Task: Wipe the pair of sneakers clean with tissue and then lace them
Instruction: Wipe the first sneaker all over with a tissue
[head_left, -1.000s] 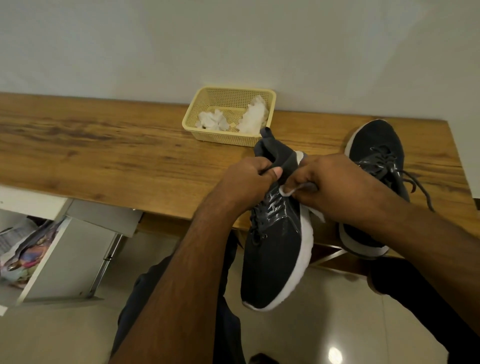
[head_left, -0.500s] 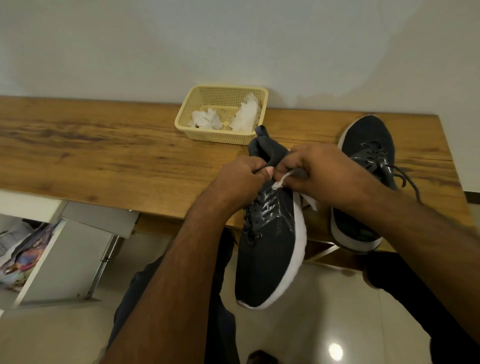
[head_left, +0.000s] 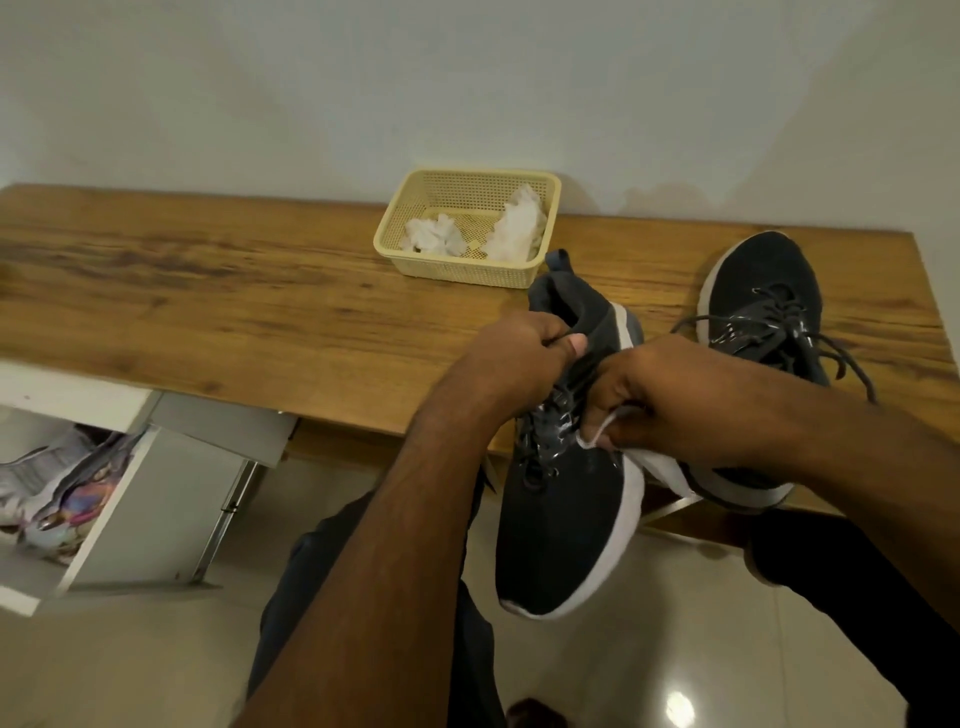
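Mostly dark mesh sneaker (head_left: 566, 525), crumpled white tissue (head_left: 657, 465)

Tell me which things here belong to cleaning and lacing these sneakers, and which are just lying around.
Part of the job:
held sneaker
second sneaker on the table
tissue in right hand
lace in left hand

Lying about:
yellow basket with crumpled tissues
open white drawer

Single head view — looks forward and down, close over hands, wooden table (head_left: 208, 312) against wall beyond.
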